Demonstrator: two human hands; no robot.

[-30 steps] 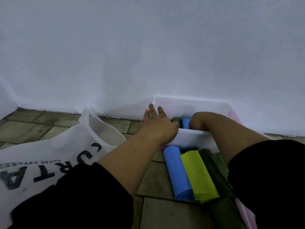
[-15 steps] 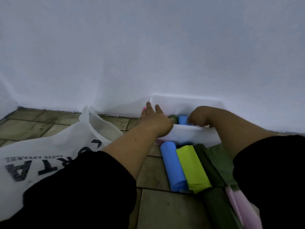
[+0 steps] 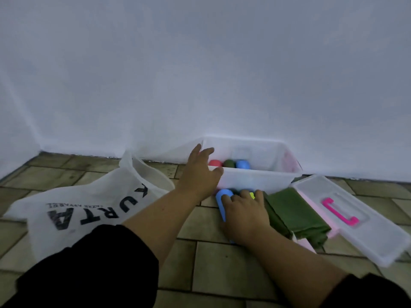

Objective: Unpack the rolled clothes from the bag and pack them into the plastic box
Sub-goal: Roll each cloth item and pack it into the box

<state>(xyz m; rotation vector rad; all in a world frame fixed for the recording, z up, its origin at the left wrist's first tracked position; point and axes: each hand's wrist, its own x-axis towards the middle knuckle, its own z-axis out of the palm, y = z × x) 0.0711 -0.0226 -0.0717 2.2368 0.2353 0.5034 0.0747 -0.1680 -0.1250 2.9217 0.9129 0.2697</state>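
Leaving the plastic box (image 3: 255,181), my right hand (image 3: 244,212) now grips the blue roll (image 3: 222,194); my left hand (image 3: 200,174) stays loose-fingered on the rim.

Tile floor (image 3: 222,263), white wall (image 3: 200,74) — lid (image 3: 367,236) w/ pink handle (image 3: 338,212)

left hand (image 3: 199,174) is held forward, palm down, fingers spread | right hand (image 3: 243,211) is laid palm down, fingers curled over rolled clothes (image 3: 222,194) | forearms bared
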